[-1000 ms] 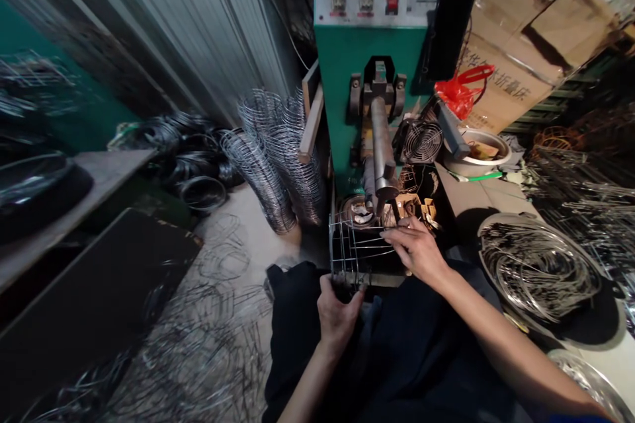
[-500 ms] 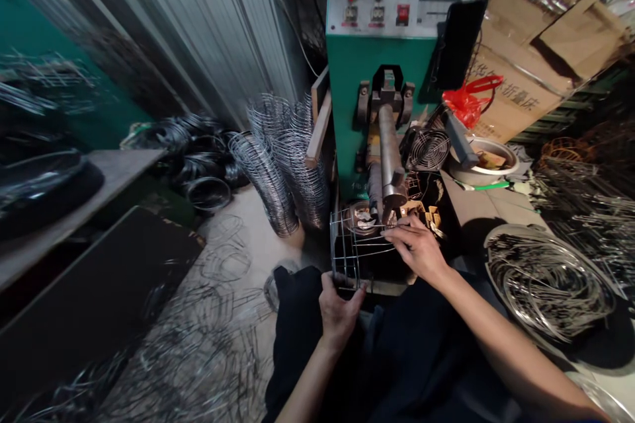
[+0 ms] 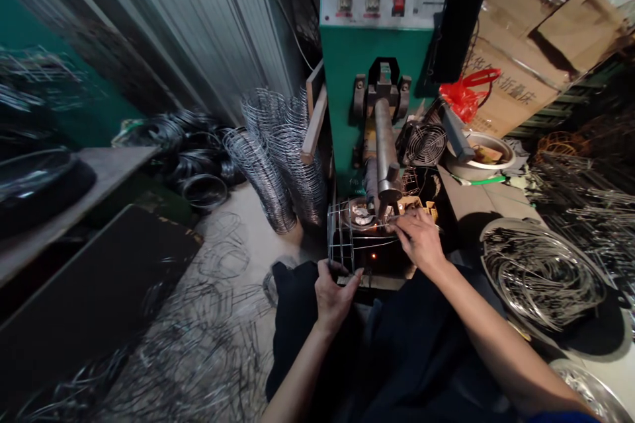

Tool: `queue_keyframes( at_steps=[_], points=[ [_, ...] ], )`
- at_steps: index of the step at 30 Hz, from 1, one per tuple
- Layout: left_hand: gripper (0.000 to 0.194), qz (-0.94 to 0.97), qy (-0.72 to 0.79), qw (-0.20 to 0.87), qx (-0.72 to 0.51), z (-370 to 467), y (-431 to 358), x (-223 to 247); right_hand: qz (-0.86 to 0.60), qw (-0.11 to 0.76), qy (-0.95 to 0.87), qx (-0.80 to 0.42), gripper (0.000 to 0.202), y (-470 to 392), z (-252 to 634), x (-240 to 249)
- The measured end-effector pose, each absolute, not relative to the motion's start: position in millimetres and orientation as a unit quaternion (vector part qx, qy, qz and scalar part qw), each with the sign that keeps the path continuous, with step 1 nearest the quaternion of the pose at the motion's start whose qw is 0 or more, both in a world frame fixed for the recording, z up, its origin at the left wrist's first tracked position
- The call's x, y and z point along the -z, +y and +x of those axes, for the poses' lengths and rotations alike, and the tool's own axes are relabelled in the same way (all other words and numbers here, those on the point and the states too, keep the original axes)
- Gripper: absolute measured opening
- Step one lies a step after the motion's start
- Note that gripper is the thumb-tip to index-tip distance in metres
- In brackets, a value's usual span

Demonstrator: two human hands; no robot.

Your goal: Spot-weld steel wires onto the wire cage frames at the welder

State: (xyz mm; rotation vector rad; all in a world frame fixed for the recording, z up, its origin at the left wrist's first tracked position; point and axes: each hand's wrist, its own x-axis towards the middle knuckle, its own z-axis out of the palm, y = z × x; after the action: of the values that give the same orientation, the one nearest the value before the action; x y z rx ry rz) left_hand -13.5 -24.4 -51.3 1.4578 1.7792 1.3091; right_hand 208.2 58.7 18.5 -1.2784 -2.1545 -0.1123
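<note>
A wire frame (image 3: 342, 238) of thin metal rods is held in front of a green spot-welding machine (image 3: 342, 106). My left hand (image 3: 336, 294) grips the frame's near lower edge between thumb and fingers. My right hand (image 3: 419, 238) pinches a thin metal wire just right of the electrode tip, its fingertips partly hiding the wire. The machine's thick upper electrode arm (image 3: 385, 152) reaches down to the work between my hands. A small orange spark (image 3: 374, 256) glows below the frame.
Stacks of curved wire pieces (image 3: 268, 165) stand left of the machine. A round tray (image 3: 543, 277) of bent wires lies to the right, with a white bowl (image 3: 479, 162) beyond it. Loose wire pieces (image 3: 198, 344) cover the floor at left. A cardboard box (image 3: 516, 79) leans behind.
A spark has appeared beneath the frame. My right hand has moved slightly right relative to the frame, still pinching at the electrode. The whole view has shifted a little.
</note>
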Motion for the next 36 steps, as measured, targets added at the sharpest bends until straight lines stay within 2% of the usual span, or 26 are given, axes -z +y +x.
queue_keyframes(
  at_steps=[4, 8, 13, 15, 18, 21, 24, 28, 32, 36],
  points=[
    [0.042, 0.539, 0.650, 0.243, -0.478, -16.9, -9.3, 46.3, -0.487, 0.324, -0.810, 0.036, 0.017, 69.8, 204.7, -18.7],
    [0.044, 0.544, 0.645, 0.234, -0.482, -20.6, -3.5, 54.6, -0.470, 0.386, -0.794, -0.004, 0.016, 70.4, 203.6, -21.6],
    [0.068, 0.548, 0.649, 0.159, -0.504, -21.8, -2.3, 66.7, -0.495, 0.418, -0.760, -0.041, 0.019, 47.3, 226.8, -27.5],
    [0.056, 0.557, 0.645, 0.172, -0.494, -19.5, -4.1, 64.4, -0.533, 0.417, -0.735, -0.038, 0.019, 36.9, 245.2, -25.6],
    [0.035, 0.554, 0.648, 0.221, -0.474, -19.8, -18.9, 52.8, -0.584, 0.391, -0.710, -0.052, 0.024, 23.5, 278.7, -14.8],
    [0.034, 0.537, 0.642, 0.310, -0.450, -33.5, -49.5, 34.5, -0.640, 0.344, -0.676, -0.124, 0.030, 10.5, 303.7, 1.9],
    [0.037, 0.516, 0.584, 0.480, -0.404, -56.7, -77.0, 13.7, -0.635, 0.318, -0.633, -0.306, 0.039, -6.4, 300.5, 19.8],
    [0.051, 0.396, 0.501, 0.662, -0.392, -75.7, -83.5, 0.4, -0.487, 0.264, -0.576, -0.602, 0.053, -41.1, 256.8, 42.2],
    [0.084, 0.258, 0.454, 0.711, -0.471, -66.8, -82.3, 19.5, -0.477, 0.302, -0.406, -0.719, 0.052, -81.7, 213.3, 63.2],
    [0.084, 0.224, 0.442, 0.679, -0.541, -26.4, -103.7, 53.1, -0.527, 0.383, -0.286, -0.703, 0.053, -100.1, 177.4, 80.8]
  ],
)
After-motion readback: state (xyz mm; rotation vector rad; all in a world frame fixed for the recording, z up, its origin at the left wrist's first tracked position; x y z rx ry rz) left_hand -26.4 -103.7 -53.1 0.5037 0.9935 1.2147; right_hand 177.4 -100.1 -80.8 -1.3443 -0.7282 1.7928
